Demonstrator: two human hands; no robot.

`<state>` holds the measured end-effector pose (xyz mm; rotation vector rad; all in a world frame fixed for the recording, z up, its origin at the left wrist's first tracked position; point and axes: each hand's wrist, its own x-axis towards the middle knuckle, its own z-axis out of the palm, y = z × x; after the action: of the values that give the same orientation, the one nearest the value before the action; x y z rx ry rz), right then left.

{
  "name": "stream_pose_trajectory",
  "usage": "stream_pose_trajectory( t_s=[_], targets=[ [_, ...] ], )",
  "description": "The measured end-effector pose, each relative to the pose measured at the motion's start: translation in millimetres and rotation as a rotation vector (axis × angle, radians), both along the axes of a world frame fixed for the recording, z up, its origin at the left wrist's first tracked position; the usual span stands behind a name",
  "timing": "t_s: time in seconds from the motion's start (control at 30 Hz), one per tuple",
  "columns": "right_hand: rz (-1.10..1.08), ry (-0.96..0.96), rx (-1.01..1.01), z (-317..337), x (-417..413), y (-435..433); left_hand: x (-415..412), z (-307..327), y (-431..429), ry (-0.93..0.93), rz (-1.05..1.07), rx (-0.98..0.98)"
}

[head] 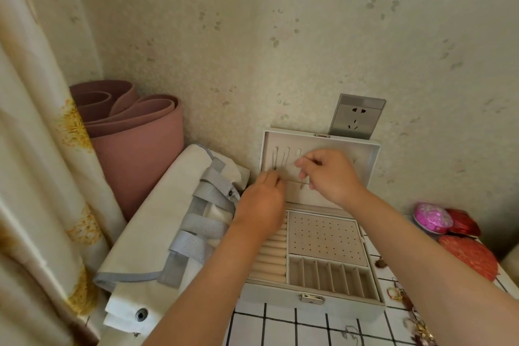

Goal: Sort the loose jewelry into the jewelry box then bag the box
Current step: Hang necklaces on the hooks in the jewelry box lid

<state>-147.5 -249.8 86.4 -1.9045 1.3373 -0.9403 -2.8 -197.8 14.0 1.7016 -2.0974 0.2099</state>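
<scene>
Fingers of the left hand (262, 199) pinch the surely limp, snag-prone thin silver chain necklace (276, 159) by its lower end; right hand (330, 177) fingers unreadable.

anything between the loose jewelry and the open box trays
Nothing visible. The jewelry lies on the cloth just right of the box, lid up, trays uncovered; left hand and right hand are at the lid.
</scene>
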Motion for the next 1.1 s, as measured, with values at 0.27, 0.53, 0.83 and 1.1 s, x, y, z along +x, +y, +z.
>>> stream_pose_trajectory(
  t_s=[0.27, 0.53, 0.83, 1.1],
  targets=[
    [0.025, 0.071, -0.076, 7.2, 11.6, -15.5, -5.7, -8.8, 0.9, -0.06, 0.049, -0.095],
    [0.156, 0.526, -0.314, -22.4, 11.5, -18.6, 1.0, -8.7, -3.2, -0.024, 0.018, -0.119],
    [0.074, 0.666, -0.369, -41.3, 10.0, -6.7, 7.4, 0.1, -2.3, -0.027, 0.002, -0.046],
    [0.111, 0.748, -0.261, -30.7, 5.4, 4.2, 5.9, 6.2, 6.5, -0.037, 0.006, -0.027]
  ],
)
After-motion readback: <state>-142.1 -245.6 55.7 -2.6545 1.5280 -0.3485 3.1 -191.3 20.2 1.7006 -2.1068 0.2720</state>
